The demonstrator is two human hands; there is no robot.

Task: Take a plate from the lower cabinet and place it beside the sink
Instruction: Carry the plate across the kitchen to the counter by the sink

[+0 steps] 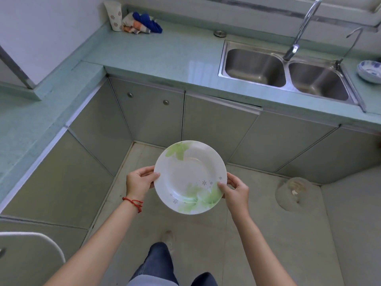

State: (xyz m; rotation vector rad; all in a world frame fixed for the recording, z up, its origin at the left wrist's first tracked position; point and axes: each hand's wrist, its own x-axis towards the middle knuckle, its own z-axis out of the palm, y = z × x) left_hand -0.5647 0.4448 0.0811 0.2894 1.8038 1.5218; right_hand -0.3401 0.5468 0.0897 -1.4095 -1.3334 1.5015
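bare countertop (165,52) left of sink (284,73), cup (114,15), cloths (142,22) far corner

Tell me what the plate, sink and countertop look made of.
Plate: glazed ceramic or possibly melamine, glossy white with green floral print. Sink: brushed stainless steel, grey metallic sheen across its double basin. Countertop: pale green speckled stone or composite, polished enough to reflect light.

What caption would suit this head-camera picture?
Both hands, left hand and right hand, hold a floral plate above the floor, facing the sink.
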